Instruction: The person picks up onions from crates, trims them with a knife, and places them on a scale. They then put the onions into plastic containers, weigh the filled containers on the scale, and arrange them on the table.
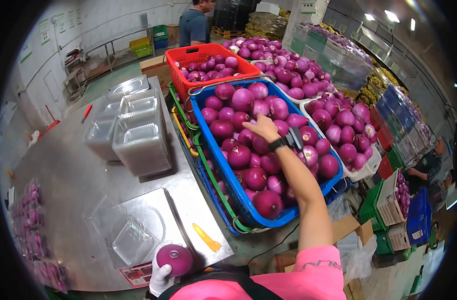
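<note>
Low at the table's front edge, my left hand [161, 276], in a white glove, is wrapped round a purple onion [175, 259]. My bare right hand [263, 130], with a black watch on the wrist, reaches over the blue crate [232, 187]. Its fingers are stretched out among the purple onions [242, 100] there, touching or just above them. Beside my left hand, an open clear plastic container [133, 239] lies on a scale [164, 212] with a display at its front. A yellow-orange flat tool [206, 238] lies right of it.
Stacks of clear containers [141, 142] and a red-handled tool [87, 113] are on the metal table [58, 215]. Packed onions [31, 220] lie at its left edge. Behind the blue crate are a red crate [176, 75] and white crates [371, 162]. A person [194, 27] stands beyond.
</note>
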### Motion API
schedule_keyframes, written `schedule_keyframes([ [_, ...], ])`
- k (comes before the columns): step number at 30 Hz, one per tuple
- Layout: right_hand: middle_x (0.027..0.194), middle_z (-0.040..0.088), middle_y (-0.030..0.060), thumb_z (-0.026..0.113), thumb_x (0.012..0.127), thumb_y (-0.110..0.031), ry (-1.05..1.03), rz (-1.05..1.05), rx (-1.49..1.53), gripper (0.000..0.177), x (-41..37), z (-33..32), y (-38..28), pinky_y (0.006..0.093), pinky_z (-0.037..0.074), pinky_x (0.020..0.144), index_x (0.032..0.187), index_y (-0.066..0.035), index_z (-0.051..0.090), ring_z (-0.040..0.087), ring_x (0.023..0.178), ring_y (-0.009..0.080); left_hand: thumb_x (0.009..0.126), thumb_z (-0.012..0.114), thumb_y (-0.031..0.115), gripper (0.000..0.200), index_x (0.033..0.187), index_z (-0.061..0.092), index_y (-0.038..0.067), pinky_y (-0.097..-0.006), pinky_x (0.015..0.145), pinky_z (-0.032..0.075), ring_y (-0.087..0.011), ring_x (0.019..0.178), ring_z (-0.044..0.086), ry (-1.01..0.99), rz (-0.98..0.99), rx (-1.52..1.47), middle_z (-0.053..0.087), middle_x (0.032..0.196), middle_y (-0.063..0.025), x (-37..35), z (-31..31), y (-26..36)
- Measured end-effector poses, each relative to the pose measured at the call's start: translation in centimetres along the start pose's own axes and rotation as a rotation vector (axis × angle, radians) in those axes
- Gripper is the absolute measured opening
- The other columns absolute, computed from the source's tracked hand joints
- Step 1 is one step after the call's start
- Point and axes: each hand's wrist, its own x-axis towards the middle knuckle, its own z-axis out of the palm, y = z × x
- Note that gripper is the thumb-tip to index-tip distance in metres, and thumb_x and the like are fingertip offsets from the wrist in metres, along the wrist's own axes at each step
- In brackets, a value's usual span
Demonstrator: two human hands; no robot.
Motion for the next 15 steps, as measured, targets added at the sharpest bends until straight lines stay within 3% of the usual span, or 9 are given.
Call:
schedule_keyframes([
  [3,0.104,0.064,0.0229,0.068,0.064,-0.057,-0.115,0.06,0.097,0.068,3.8,2.2,-1.4,0.0444,0.047,0.086,0.099,0.001,0.066,0.06,0.101,0.0359,0.071,0.072,0.025,0.072,0.129,0.037,0.003,-0.0437,0.09,0.048,-0.0303,0.105,0.055,0.027,0.021,0.02,0.052,0.117,-0.0175,-0.3,0.3,-0.2],
  [4,0.104,0.064,0.0216,0.069,0.061,-0.059,-0.067,0.065,0.13,0.065,5.1,3.7,-1.8,0.0427,0.046,0.089,0.091,-0.001,0.069,0.06,0.101,0.0348,0.071,0.072,0.025,0.071,0.129,0.038,0.003,-0.0437,0.09,0.048,-0.0302,0.105,0.055,0.061,0.036,0.012,0.052,0.117,-0.0174,-0.4,0.4,-0.3],
  [7,0.116,0.058,0.0242,0.076,0.055,-0.051,0.012,0.25,0.203,0.085,7.9,8.1,-2.5,0.0402,0.043,0.095,0.116,0.004,0.054,0.057,0.108,0.0346,0.071,0.072,0.025,0.069,0.128,0.039,0.003,-0.0437,0.09,0.048,-0.0298,0.105,0.055,0.226,0.098,-0.018,0.052,0.117,-0.017,-1.8,0.6,-0.5],
  [9,0.119,0.055,0.0248,0.08,0.051,-0.047,0.05,0.376,0.304,0.097,7.9,8.4,-1.9,0.0396,0.043,0.096,0.124,0.007,0.044,0.055,0.111,0.0341,0.071,0.072,0.025,0.068,0.127,0.04,0.003,-0.0437,0.09,0.047,-0.0296,0.105,0.055,0.354,0.136,-0.039,0.052,0.117,-0.0167,-2.5,0.6,-0.7],
  [10,0.118,0.056,0.0237,0.08,0.052,-0.044,-0.042,0.371,0.341,0.092,7.3,7.2,-1.8,0.0392,0.043,0.096,0.122,0.005,0.046,0.055,0.111,0.0336,0.071,0.072,0.025,0.068,0.127,0.04,0.003,-0.0437,0.09,0.047,-0.0295,0.105,0.055,0.386,0.144,-0.047,0.052,0.118,-0.0165,-2.7,0.4,-0.8],
  [13,0.117,0.057,0.0232,0.079,0.054,-0.041,0.011,0.133,0.266,0.085,5.8,5.1,-2.1,0.0387,0.045,0.094,0.122,0.002,0.048,0.056,0.109,0.0333,0.073,0.071,0.025,0.065,0.126,0.041,0.003,-0.0434,0.09,0.047,-0.0284,0.104,0.056,0.289,0.184,-0.049,0.053,0.116,-0.0154,-2.4,-3.3,-1.7],
  [14,0.115,0.058,0.0208,0.077,0.06,-0.038,0.065,-0.077,0.291,0.077,5.4,4.8,-1.7,0.0383,0.047,0.091,0.121,-0.001,0.049,0.058,0.107,0.0317,0.073,0.07,0.025,0.065,0.127,0.041,0.003,-0.0441,0.09,0.047,-0.0289,0.104,0.055,0.3,0.182,-0.053,0.053,0.116,-0.0157,-2.4,-4.3,-2.2],
  [15,0.115,0.059,0.0206,0.076,0.063,-0.039,-0.124,-0.111,0.62,0.074,4.2,3.9,-1.6,0.0385,0.048,0.089,0.121,-0.002,0.049,0.059,0.104,0.0321,0.074,0.07,0.025,0.066,0.128,0.04,0.003,-0.0447,0.09,0.047,-0.0293,0.105,0.055,0.31,0.177,-0.055,0.053,0.117,-0.016,-2.4,-4.6,-2.2],
])
